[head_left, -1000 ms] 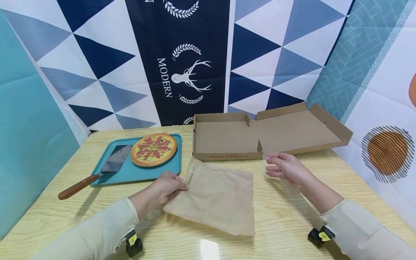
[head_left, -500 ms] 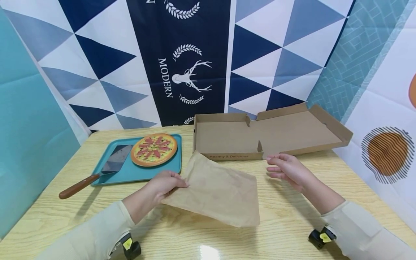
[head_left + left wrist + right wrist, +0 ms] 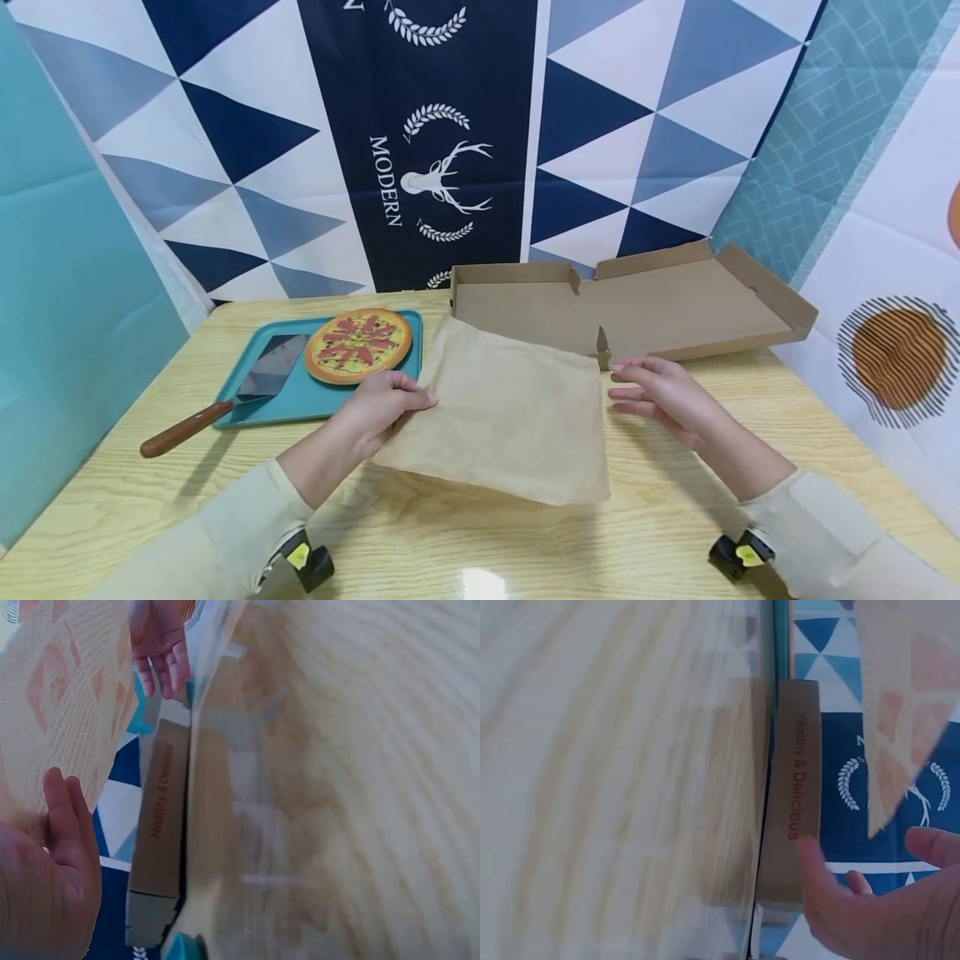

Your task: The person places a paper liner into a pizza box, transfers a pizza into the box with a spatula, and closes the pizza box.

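A person's two bare hands work above a pale wood-grain table (image 3: 420, 550), seen from the head camera. A thin brown paper sheet (image 3: 510, 408) is at the centre of the frame, raised off the tabletop with a soft shadow beneath it. The left hand (image 3: 386, 408), left of centre, pinches the sheet's left edge, thumb on top. The right hand (image 3: 663, 400), right of centre, holds nothing; its fingers are apart and loosely extended, near the sheet's right edge without touching it. In both wrist views, the underside of the sheet shows reddish printed shapes.

Behind the sheet, from the centre to the right of the frame, lies a cardboard pizza box (image 3: 660, 308), its lid laid back to the right. The sheet's upper part hides some of the box front from the head camera, but the wrist views show red lettering there: "Healthy & Delicious".

At middle left, a teal tray (image 3: 303, 404) bears a round pizza (image 3: 358, 346) with red and yellow topping. Beside the pizza, a metal spatula (image 3: 273, 365) rests with its blade on the tray and its wooden handle jutting past the rim towards the lower left. A blue-and-white geometric cloth (image 3: 450, 167) with a stag's head fills the upper background.
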### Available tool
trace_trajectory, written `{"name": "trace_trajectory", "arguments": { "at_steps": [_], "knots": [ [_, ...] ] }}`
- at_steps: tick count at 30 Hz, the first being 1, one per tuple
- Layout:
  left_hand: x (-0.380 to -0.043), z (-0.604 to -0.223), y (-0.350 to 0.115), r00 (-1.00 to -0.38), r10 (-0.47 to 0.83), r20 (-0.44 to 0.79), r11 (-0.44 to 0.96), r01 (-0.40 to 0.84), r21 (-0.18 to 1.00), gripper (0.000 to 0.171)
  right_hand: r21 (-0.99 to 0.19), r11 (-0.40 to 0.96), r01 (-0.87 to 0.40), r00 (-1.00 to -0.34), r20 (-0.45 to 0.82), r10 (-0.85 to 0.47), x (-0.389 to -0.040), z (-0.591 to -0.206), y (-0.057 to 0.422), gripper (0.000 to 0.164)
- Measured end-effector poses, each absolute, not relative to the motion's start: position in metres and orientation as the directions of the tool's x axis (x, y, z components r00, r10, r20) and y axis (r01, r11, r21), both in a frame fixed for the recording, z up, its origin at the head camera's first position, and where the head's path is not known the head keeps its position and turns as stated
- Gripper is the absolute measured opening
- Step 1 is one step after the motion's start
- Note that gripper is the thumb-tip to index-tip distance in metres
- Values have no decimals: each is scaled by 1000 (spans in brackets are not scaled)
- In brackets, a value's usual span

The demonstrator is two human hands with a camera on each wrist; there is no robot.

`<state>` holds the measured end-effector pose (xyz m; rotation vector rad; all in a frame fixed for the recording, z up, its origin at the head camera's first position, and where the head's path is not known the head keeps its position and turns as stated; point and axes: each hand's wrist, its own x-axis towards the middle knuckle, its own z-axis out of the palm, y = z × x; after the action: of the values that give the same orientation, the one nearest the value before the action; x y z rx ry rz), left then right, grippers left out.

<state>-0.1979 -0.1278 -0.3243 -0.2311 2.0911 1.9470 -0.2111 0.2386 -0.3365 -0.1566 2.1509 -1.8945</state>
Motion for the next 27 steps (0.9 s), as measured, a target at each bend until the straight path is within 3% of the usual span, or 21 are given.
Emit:
{"name": "trace_trajectory", "arguments": {
  "at_steps": [5,12,21,24,27],
  "knots": [
    [-206,-317,-123,-965,47,-257,9,-257,966,22,-995,10,100,-959,-99,-265,-209,-333,233,58],
    [-219,-312,-118,-978,15,-210,-40,-210,977,22,-978,-166,123,-954,-71,-290,-210,-319,222,29],
    [-231,-319,-108,-987,-48,-155,-124,-148,981,20,-956,-241,169,-932,-75,-354,-212,-311,206,18],
    [-236,-322,-106,-988,-52,-144,-129,-136,982,19,-952,-260,163,-936,-65,-346,-215,-312,203,8],
    [-240,-324,-106,-987,-56,-148,-118,-141,983,19,-953,-265,146,-946,-55,-320,-218,-313,201,9]
  ]
}}
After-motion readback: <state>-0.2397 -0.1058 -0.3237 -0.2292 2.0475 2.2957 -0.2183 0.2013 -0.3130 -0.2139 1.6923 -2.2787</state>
